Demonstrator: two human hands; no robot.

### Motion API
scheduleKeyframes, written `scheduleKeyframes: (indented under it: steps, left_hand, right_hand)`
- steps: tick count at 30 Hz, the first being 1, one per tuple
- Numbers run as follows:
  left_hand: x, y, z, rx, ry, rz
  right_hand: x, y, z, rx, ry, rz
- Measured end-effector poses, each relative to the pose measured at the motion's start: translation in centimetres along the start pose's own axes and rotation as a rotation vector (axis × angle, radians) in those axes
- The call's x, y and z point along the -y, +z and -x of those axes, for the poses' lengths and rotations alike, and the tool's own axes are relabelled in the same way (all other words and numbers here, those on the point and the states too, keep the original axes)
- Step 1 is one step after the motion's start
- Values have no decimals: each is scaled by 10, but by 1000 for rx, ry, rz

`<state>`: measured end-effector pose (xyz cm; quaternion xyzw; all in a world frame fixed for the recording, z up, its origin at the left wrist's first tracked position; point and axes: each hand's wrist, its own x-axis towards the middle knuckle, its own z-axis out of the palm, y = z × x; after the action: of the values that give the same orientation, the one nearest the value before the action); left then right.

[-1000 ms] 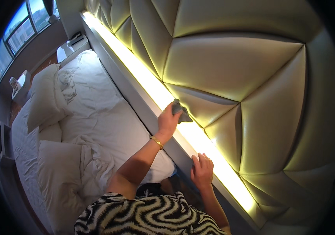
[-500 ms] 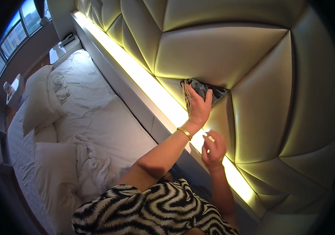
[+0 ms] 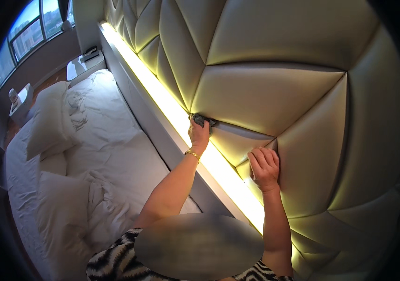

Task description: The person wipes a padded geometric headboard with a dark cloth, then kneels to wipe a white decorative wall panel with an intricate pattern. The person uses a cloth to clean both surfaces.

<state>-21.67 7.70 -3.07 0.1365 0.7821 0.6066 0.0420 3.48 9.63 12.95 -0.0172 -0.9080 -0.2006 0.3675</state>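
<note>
A crumpled dark grey cloth [image 3: 201, 121] is pressed against the padded wall panel [image 3: 270, 98], at a seam just above the glowing light strip. My left hand [image 3: 199, 136] grips it, with a gold-coloured bracelet [image 3: 192, 153] round the wrist. Farther right, my right hand [image 3: 264, 167] rests its curled fingers against a lower panel beside a seam. Its fingers are closed, and I see nothing in them; its palm is hidden.
Below the panels runs a bright light strip [image 3: 162, 100] along a ledge. To the left lies a bed with rumpled white bedding [image 3: 111, 117] and several pillows [image 3: 48, 119]. Bedside tables [image 3: 90, 63] and a window [image 3: 29, 40] stand beyond.
My left hand has carried the cloth left and along the seam toward the light strip. My right hand has moved up from the strip onto the panel. The view has shifted slightly.
</note>
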Motion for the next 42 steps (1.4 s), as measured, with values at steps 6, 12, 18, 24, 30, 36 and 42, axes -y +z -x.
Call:
scheduleKeyframes:
  steps: [6, 12, 18, 24, 30, 36, 42]
  left_hand:
    - [-45, 7, 44, 43, -66, 269]
    - [-103, 17, 108, 41, 251, 130]
    - [-128, 21, 169, -74, 855, 49]
    - [-118, 5, 173, 67, 1157, 132]
    - [-90, -1, 170, 195, 1290, 153]
    - [-135, -4, 179, 196, 1242, 300]
    - [-103, 11, 217, 212, 1338, 156]
  right_hand:
    - [-6, 0, 12, 8, -1, -37]
    - [-5, -11, 13, -148, 46, -215]
    - [20, -49, 18, -327, 184, -249]
    - [9, -56, 46, -238, 213, -86]
    - [12, -58, 38, -269, 241, -154]
    - [14, -86, 47, -367, 390, -256]
    - [19, -88, 73, -304, 458, -183]
